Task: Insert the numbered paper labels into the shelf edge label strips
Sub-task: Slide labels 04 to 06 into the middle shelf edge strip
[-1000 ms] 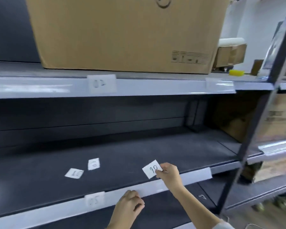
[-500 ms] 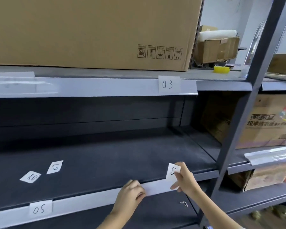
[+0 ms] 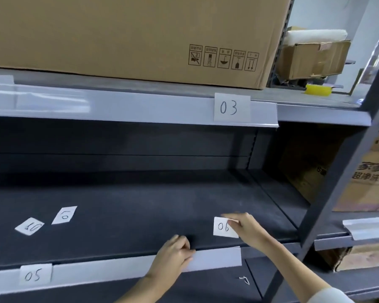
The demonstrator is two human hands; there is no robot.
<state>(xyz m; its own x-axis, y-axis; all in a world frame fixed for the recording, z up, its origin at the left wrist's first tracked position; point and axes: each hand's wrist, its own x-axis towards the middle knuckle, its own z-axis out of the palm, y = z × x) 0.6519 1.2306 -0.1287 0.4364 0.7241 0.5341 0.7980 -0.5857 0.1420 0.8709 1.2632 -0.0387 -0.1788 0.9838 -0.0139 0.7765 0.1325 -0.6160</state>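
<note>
- We see our right hand [image 3: 247,228] pinching a white paper label marked 06 [image 3: 224,227] by its right edge, fingers closed on it.
- The label is upright, facing us, held just above the front edge of the dark shelf [image 3: 140,206].
- Below the label, and not touching it, runs the clear label strip [image 3: 217,258] on that shelf's front edge.
- Our left hand [image 3: 175,254] is down and to the left of the held label, its fingers pinched together on the top edge of the strip.
- Far to the left of our left hand, a label marked 05 [image 3: 35,274] already sits in the same strip.
- On the shelf surface, well to the left of the held label, 2 loose labels lie flat: one marked 07 [image 3: 64,214] and one [image 3: 30,225] whose writing we cannot read surely.
- Above our hands, the upper strip [image 3: 140,110] holds a label marked 03 [image 3: 232,107], almost directly over the held label.
- A large cardboard box [image 3: 129,36] rests on the upper shelf.
- To the right of our right arm stands a grey upright post [image 3: 337,193].
</note>
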